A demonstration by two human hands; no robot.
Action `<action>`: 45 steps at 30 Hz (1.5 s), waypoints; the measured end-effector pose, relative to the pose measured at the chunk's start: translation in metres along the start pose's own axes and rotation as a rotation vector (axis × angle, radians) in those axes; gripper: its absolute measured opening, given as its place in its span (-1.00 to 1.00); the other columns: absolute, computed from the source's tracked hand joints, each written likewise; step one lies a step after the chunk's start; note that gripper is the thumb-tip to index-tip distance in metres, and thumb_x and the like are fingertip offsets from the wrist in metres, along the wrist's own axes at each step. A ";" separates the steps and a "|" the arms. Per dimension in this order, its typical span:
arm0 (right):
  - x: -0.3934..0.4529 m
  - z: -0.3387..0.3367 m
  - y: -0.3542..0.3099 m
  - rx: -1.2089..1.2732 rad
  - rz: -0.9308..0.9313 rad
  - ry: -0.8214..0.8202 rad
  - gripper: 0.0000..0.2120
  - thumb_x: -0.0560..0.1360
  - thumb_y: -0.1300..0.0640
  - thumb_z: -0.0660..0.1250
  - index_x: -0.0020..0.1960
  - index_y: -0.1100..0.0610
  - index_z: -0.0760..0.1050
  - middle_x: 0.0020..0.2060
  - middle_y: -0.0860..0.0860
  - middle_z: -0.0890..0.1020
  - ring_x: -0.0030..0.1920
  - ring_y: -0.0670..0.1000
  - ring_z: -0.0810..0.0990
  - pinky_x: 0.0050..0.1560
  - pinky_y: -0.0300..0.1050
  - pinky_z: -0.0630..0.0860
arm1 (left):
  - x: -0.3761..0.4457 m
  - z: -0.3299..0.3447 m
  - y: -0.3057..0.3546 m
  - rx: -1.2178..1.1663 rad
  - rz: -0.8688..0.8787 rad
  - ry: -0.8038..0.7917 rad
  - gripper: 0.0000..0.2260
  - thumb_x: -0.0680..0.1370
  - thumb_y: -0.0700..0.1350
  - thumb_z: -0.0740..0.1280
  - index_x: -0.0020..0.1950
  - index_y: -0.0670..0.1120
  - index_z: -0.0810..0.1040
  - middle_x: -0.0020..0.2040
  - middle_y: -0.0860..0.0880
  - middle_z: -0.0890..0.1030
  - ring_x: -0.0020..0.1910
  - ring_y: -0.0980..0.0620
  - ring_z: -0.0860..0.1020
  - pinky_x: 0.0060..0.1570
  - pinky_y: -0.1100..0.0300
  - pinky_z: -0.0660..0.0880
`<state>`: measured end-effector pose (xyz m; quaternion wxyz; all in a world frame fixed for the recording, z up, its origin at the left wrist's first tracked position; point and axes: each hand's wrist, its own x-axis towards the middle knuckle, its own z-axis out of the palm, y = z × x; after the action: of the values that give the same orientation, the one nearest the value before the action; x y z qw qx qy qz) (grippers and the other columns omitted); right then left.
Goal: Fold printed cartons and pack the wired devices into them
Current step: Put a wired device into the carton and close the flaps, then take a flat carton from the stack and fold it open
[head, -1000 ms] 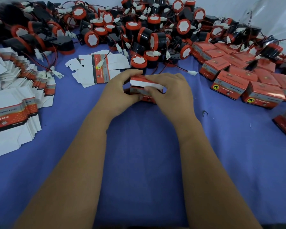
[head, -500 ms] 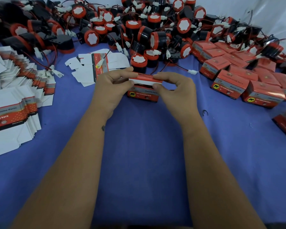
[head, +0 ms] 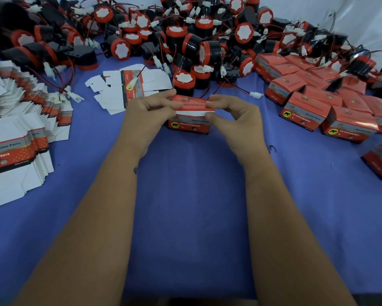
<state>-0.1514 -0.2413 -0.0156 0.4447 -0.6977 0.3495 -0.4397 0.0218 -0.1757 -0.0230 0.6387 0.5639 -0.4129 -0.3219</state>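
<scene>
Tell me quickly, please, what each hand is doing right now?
Left hand: pinching the left end of the carton lid flap.
Right hand: pinching the right end of the same flap.

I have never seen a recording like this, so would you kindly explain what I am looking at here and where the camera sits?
There is no machine: a person works with bare hands, filmed by a camera worn on the head, looking forward and down. The left hand and right hand both pinch the top flap of a red carton standing on the blue table; the flap is not yet tucked in. Behind lies a pile of black-and-red wired devices. Flat unfolded cartons are stacked on the left, and closed cartons sit on the right.
</scene>
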 end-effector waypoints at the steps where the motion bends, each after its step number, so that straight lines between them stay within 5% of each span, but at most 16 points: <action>1: 0.000 0.000 0.000 0.002 0.002 0.000 -0.80 0.49 0.34 0.41 -0.06 0.05 0.60 0.09 -0.05 0.61 0.19 -0.11 0.54 0.12 -0.06 0.61 | 0.000 0.000 0.000 0.031 0.016 0.003 -0.65 0.52 -0.40 0.31 -0.20 0.03 0.68 0.21 0.04 0.61 0.23 0.13 0.53 -0.02 0.31 0.55; 5: -0.001 0.002 0.002 -0.081 -0.039 0.026 -0.86 0.50 0.34 0.41 -0.02 0.12 0.61 0.09 -0.04 0.61 0.12 -0.16 0.55 0.09 -0.09 0.61 | -0.003 0.003 -0.004 0.348 0.211 -0.027 -0.74 0.47 -0.35 0.41 -0.14 0.03 0.55 0.23 0.02 0.52 0.28 0.08 0.47 0.21 0.21 0.50; 8: -0.002 0.003 0.005 -0.169 -0.102 0.017 -0.86 0.48 0.34 0.41 0.03 0.22 0.61 0.15 0.04 0.61 0.19 -0.08 0.54 0.10 -0.08 0.60 | -0.006 0.007 -0.005 0.578 0.338 0.006 -0.78 0.44 -0.27 0.49 -0.07 -0.05 0.51 0.21 -0.01 0.49 0.22 0.11 0.41 0.16 0.43 0.39; 11: -0.001 0.003 0.008 -0.197 -0.140 -0.020 -0.77 0.44 0.39 0.42 0.08 0.22 0.62 0.18 0.06 0.60 0.25 -0.02 0.54 0.15 -0.09 0.59 | -0.006 0.009 -0.001 0.752 0.461 0.121 -0.85 0.41 -0.26 0.51 -0.05 -0.20 0.64 0.18 -0.14 0.56 0.22 -0.07 0.46 0.15 0.52 0.22; 16: 0.000 0.007 0.007 -0.320 -0.219 0.002 -0.77 0.45 0.41 0.34 0.05 0.22 0.64 0.16 0.07 0.62 0.23 -0.03 0.53 0.20 -0.31 0.48 | -0.012 0.023 0.003 0.828 0.592 0.055 -0.81 0.43 -0.34 0.44 0.03 -0.24 0.70 -0.03 -0.21 0.62 0.04 -0.25 0.53 0.04 0.20 0.36; 19: 0.001 0.009 0.008 -0.502 -0.304 -0.013 -0.84 0.45 0.36 0.33 -0.02 0.24 0.64 0.12 0.09 0.64 0.19 0.06 0.56 0.19 -0.05 0.51 | -0.011 0.023 0.002 0.822 0.584 0.076 -0.85 0.46 -0.31 0.42 0.00 -0.23 0.71 -0.07 -0.22 0.63 -0.02 -0.25 0.55 -0.04 -0.08 0.48; 22: 0.000 0.012 0.007 -0.603 -0.291 -0.019 -0.94 0.45 0.29 0.33 -0.13 0.23 0.58 0.09 0.05 0.62 0.11 0.10 0.55 -0.04 0.13 0.55 | -0.009 0.024 0.002 0.874 0.573 0.095 -0.87 0.47 -0.27 0.41 -0.03 -0.21 0.72 -0.14 -0.21 0.62 -0.08 -0.25 0.54 -0.12 -0.12 0.46; 26: 0.000 0.017 0.007 -0.568 -0.248 0.027 -0.93 0.46 0.22 0.36 -0.15 0.23 0.56 0.08 0.01 0.60 0.10 0.06 0.53 -0.06 0.09 0.55 | -0.009 0.026 0.002 0.874 0.503 0.071 -0.84 0.48 -0.24 0.39 0.01 -0.16 0.73 -0.11 -0.13 0.62 -0.06 -0.15 0.54 -0.10 -0.02 0.47; 30: -0.002 0.023 0.006 -0.469 -0.184 -0.015 -0.78 0.42 0.15 0.43 -0.11 0.13 0.38 0.07 0.06 0.56 0.11 0.08 0.51 0.00 0.01 0.49 | -0.013 0.023 0.004 0.614 0.439 0.170 -0.81 0.50 -0.23 0.32 0.02 -0.11 0.71 -0.06 0.07 0.59 -0.06 0.18 0.49 -0.07 0.49 0.38; 35: -0.003 0.018 0.001 -0.437 -0.216 -0.046 -0.71 0.32 0.08 0.42 -0.10 0.06 0.32 -0.10 -0.02 0.46 -0.10 -0.01 0.40 -0.13 -0.16 0.41 | -0.008 0.021 0.000 0.426 0.224 0.307 -0.78 0.53 -0.18 0.21 -0.03 0.08 0.61 0.04 0.08 0.55 -0.07 0.34 0.49 -0.18 0.55 0.39; 42: 0.007 -0.025 0.003 -0.381 -0.027 0.546 -0.72 0.31 0.13 0.39 -0.10 0.15 0.35 -0.05 0.06 0.41 -0.01 0.09 0.41 -0.12 -0.18 0.36 | -0.006 0.017 -0.002 0.425 0.140 0.295 -0.76 0.55 -0.18 0.19 -0.05 0.08 0.61 -0.15 0.17 0.58 -0.24 0.33 0.50 -0.30 0.46 0.39; 45: 0.008 -0.037 0.011 -0.658 0.200 0.727 -0.69 0.39 0.09 0.38 0.06 0.19 0.44 0.17 0.12 0.42 0.22 0.15 0.37 0.09 -0.09 0.33 | -0.004 0.012 -0.002 0.630 0.154 0.364 -0.75 0.55 -0.20 0.21 0.08 -0.05 0.66 0.06 0.00 0.63 0.09 0.03 0.54 -0.01 0.18 0.48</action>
<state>-0.1835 -0.2635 -0.0158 0.0906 -0.5658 0.6670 -0.4762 0.0093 -0.1783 -0.0255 0.5191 0.7481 -0.4126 -0.0246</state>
